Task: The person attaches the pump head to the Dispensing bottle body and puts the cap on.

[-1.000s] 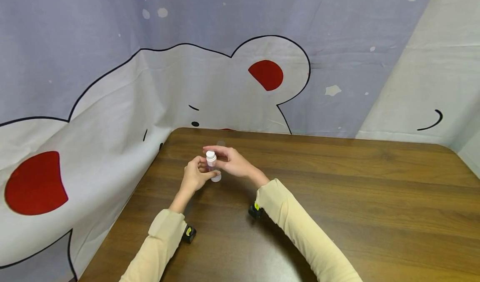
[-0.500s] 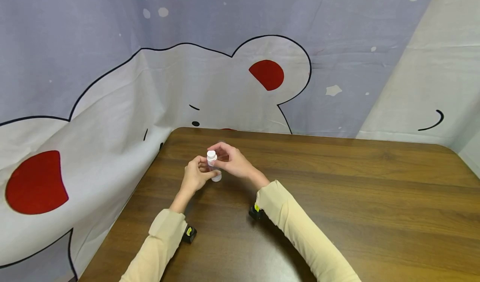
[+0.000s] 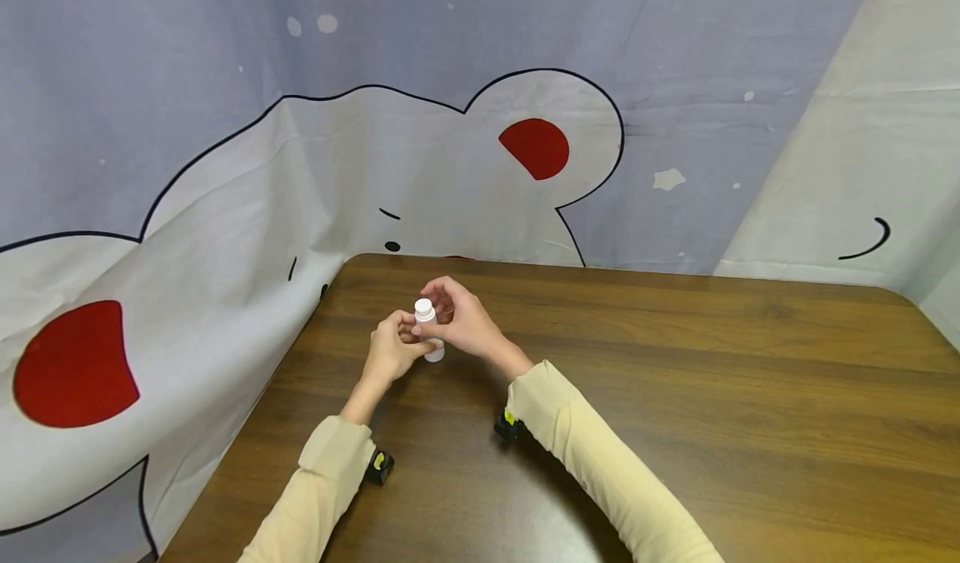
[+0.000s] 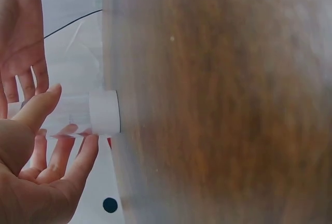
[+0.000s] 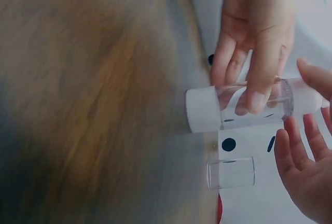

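A small clear bottle (image 5: 254, 115) with a white base and a stepped white top (image 3: 424, 306) is held upright between both hands. My left hand (image 3: 391, 349) grips its clear body, thumb across the front and fingers behind, as the left wrist view also shows. My right hand (image 3: 468, 321) is round the white collar (image 5: 305, 97) under the top; its thumb lies across the front, and its loosely bent fingers reach behind. Beyond the bottle, a clear cylindrical cap (image 5: 231, 173) stands on the table in the right wrist view; my right hand hides it in the head view.
The brown wooden table (image 3: 675, 396) spreads widely to the right. A patterned curtain (image 3: 420, 163) hangs along its back and left edges. Black wrist-worn devices, one at the left wrist (image 3: 379, 467) and one at the right wrist (image 3: 507, 426), sit beneath the sleeves.
My right thumb has slid left across the bottle's collar, while its fingers have drawn back to the right behind the top. My left hand and the bottle have barely moved.
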### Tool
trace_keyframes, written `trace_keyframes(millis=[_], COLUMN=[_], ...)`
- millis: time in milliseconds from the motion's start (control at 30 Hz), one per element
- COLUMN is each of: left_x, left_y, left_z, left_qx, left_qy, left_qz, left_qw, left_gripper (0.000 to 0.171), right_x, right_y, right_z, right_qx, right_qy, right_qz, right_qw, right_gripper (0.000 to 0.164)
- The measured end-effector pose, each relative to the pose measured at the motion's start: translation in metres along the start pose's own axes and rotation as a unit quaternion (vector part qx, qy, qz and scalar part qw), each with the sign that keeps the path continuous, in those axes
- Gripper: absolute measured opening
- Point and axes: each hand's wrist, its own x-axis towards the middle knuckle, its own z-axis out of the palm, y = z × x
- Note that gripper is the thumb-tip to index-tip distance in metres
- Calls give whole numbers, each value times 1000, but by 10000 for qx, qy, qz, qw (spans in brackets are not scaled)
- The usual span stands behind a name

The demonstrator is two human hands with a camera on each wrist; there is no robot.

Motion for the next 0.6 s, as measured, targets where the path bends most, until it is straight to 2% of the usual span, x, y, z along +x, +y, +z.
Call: trace_keyframes(millis=[100, 200, 400, 600], left_x=[0, 0, 1, 0], left_y=[0, 0, 0, 1], left_z=[-1, -2, -1, -1], left_qx=[13, 15, 89, 145], left_qy=[-50, -79, 19, 70], left_qz=[-32, -69, -18, 37], left_qw=[10000, 9999, 10000, 9999], left_gripper=[41, 42, 42, 40], right_x=[1, 1, 2, 1], right_y=[-1, -3, -3, -3], right_z=[-2, -6, -10, -11], right_qx=[-85, 92, 710, 749], right_qy=[-18, -182, -870, -1226], right_qz=[-124, -131, -102, -362], right_qw=[9999, 9997, 9936, 9890], right_gripper=[64, 67, 55, 50])
